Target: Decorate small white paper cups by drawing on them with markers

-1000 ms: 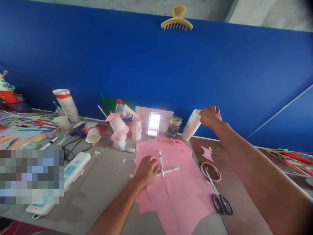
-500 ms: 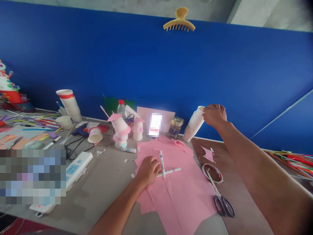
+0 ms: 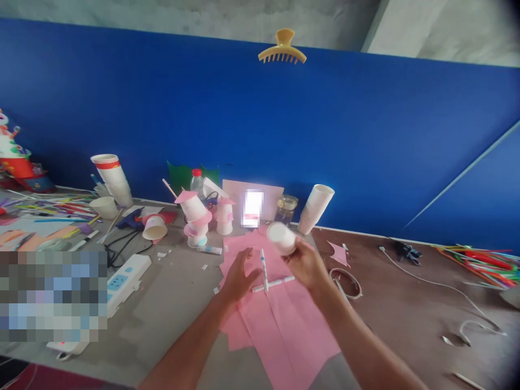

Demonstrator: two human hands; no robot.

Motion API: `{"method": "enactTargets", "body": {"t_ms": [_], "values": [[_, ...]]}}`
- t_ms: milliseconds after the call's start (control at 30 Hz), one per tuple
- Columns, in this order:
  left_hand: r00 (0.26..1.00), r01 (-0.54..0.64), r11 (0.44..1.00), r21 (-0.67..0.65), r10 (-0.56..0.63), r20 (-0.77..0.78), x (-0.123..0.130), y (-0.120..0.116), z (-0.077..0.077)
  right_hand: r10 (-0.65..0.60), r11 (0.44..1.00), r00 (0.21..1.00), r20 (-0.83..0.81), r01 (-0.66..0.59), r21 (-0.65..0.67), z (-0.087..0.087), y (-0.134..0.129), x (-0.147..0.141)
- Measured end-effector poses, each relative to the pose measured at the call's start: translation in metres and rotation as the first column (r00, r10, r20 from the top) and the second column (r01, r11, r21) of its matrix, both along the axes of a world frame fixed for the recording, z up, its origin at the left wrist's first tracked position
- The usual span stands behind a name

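A white paper cup [image 3: 283, 239], a little blurred, is gripped in my right hand [image 3: 307, 264] above the pink paper [image 3: 294, 330]. To its left my left hand [image 3: 240, 276] hovers over the paper's edge, thumb and fingers apart with nothing between them. Two white markers lie crossed on the paper near my left hand: an upright-looking marker [image 3: 264, 269] and a sideways marker [image 3: 280, 282]. The tall stack of white paper cups [image 3: 316, 208] leans behind my right hand. Most of the scissors is hidden under my right forearm, beside a roll of tape [image 3: 346, 283].
Cup figures with pink paper [image 3: 195, 214] stand at the back left, near a glass jar [image 3: 286, 208] and a bright phone screen [image 3: 252, 207]. A power strip [image 3: 129, 279] lies left. A white cable [image 3: 430, 281] crosses the right side. A blue partition [image 3: 203, 108] closes the back.
My right hand has come from the cup stack to the middle, bringing one paper cup. My left hand has lifted slightly and spread its fingers. The view has shifted slightly to the right.
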State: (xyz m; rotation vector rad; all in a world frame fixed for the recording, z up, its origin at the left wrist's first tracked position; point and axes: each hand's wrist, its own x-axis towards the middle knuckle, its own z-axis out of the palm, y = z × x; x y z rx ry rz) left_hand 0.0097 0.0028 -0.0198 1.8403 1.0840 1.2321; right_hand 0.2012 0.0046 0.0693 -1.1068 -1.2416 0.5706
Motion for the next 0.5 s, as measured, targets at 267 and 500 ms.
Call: {"method": "enactTargets", "body": {"t_ms": [267,500], "values": [[0.959,0.131,0.98,-0.148,-0.087,0.271,0.005,-0.015,0.017,0.299,0.799,0.615,-0.729,-0.579,-0.161,-0.066,-0.033,-0.063],[0.919,-0.078,0.944,-0.32,0.192,0.344,-0.004,-0.007,0.028,-0.039,0.984,0.976,-0.212,0.0,-0.18,-0.061,-0.028,-0.019]]}}
